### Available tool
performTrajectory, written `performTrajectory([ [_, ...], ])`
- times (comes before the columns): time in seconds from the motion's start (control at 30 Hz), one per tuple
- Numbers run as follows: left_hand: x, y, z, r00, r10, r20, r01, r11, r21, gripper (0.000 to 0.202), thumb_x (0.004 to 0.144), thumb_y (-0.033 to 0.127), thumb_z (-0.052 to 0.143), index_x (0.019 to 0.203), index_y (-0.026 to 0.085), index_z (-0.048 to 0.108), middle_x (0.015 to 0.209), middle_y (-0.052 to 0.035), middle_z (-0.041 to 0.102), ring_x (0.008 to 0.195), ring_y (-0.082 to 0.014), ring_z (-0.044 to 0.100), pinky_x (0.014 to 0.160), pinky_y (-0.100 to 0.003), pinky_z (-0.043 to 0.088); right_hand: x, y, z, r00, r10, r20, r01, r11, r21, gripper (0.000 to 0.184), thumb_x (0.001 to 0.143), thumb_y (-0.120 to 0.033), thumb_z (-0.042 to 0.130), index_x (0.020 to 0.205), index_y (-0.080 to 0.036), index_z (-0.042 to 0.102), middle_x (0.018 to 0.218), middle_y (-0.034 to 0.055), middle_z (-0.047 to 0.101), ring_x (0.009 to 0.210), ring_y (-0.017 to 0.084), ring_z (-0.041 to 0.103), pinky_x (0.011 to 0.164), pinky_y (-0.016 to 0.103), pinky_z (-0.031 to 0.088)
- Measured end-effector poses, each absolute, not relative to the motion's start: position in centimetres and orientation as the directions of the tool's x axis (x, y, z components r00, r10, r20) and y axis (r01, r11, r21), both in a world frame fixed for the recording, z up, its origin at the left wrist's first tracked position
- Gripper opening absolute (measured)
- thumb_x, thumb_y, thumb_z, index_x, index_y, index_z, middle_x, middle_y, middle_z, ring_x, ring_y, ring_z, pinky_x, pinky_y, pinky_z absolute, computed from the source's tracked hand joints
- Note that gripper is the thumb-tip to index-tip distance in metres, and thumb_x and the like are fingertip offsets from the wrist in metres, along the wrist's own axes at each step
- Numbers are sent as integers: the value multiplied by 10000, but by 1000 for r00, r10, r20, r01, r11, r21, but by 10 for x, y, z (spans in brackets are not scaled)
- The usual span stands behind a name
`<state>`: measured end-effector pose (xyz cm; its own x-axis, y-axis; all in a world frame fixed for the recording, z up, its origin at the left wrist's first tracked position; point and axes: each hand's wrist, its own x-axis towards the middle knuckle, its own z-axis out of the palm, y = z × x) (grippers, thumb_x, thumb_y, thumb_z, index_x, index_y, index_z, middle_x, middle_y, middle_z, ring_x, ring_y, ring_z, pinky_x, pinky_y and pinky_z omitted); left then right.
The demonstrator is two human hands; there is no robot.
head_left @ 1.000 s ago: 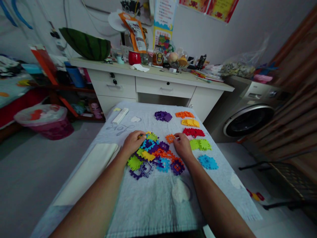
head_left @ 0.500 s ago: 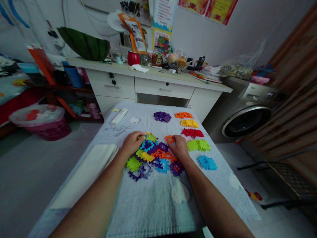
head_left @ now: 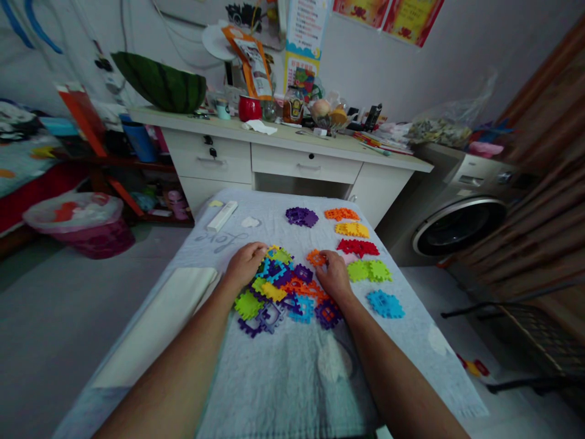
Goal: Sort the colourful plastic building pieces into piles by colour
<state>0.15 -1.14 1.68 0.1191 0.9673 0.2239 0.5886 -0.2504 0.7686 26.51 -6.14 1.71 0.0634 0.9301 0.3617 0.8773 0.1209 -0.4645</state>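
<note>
Your left hand lies at the far-left edge of a mixed pile of interlocking plastic tiles, fingers bent inward; whether they pinch a tile, you cannot tell from this view. Your right hand is at the pile's far-right side, fingers bent, tips at an orange toothed tile; contact appears likely, a firm pinch cannot be confirmed. The pile sits between your forearms, tiles overlapping: green, yellow, orange, blue and purple. A purple window tile lies at its near-right corner, beside your right wrist.

Right of your right hand, tiles grouped by colour, far to near: orange group, yellow group, red group, green group, blue group. A pink piece shows between red and green. Purple group lies beyond the pile, left of the orange group.

All rest on the cloth-covered table. Left of the pile: a white bar-shaped object and, nearer you, a folded cream sheet.

Beyond the table: white drawer unit bearing a cut watermelon; washing machine at right, pink bin at left.
</note>
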Motion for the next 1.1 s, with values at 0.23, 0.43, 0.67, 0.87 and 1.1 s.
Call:
performTrajectory([
  [0.23, 2, -14, 20, 95, 978, 188, 527, -210, 823, 452, 887, 514, 394, 1121, 202, 623, 1051, -50, 709, 963, -209, 653, 859, -320, 495, 263, -61, 40, 15, 910, 414, 849, 207, -485, 316, 760, -150, 572, 1072, -170, 623, 1089, 105, 659, 1007, 242, 581, 932, 398, 443],
  [0.43, 1, -9, 12, 121, 973, 195, 552, -229, 802, 437, 859, 512, 448, 1102, 199, 633, 1038, -60, 712, 922, -211, 664, 826, -327, 510, 292, -21, 83, -42, 900, 433, 865, 249, -436, 323, 735, -126, 609, 1054, -167, 635, 1057, 86, 670, 957, 210, 612, 896, 364, 466],
  [0.67, 0, -7, 9, 143, 969, 200, 618, -245, 747, 394, 818, 479, 506, 1083, 220, 637, 1075, -57, 704, 973, -230, 646, 846, -349, 513, 365, 66, 105, 233, 914, 332, 905, -79, -418, 216, 782, -184, 638, 991, -151, 681, 1025, 88, 701, 929, 189, 636, 861, 304, 462],
  [0.87, -1, -8, 11, 166, 964, 208, 618, -267, 739, 350, 824, 467, 505, 1034, 236, 661, 1067, -50, 701, 999, -242, 633, 868, -365, 503, 404, 115, 91, 501, 855, 133, 777, -376, -505, 164, 771, -216, 675, 897, -120, 719, 817, 89, 714, 717, 165, 647, 608, 231, 438],
  [1.1, 0, -9, 11, 157, 959, 236, 613, -282, 738, 306, 820, 451, 522, 988, 247, 677, 1044, -43, 704, 989, -247, 631, 876, -374, 495, 399, 146, 76, 495, 862, 111, 775, -380, -505, 120, 750, -219, 684, 786, -113, 727, 727, 80, 698, 641, 157, 632, 537, 218, 398],
])
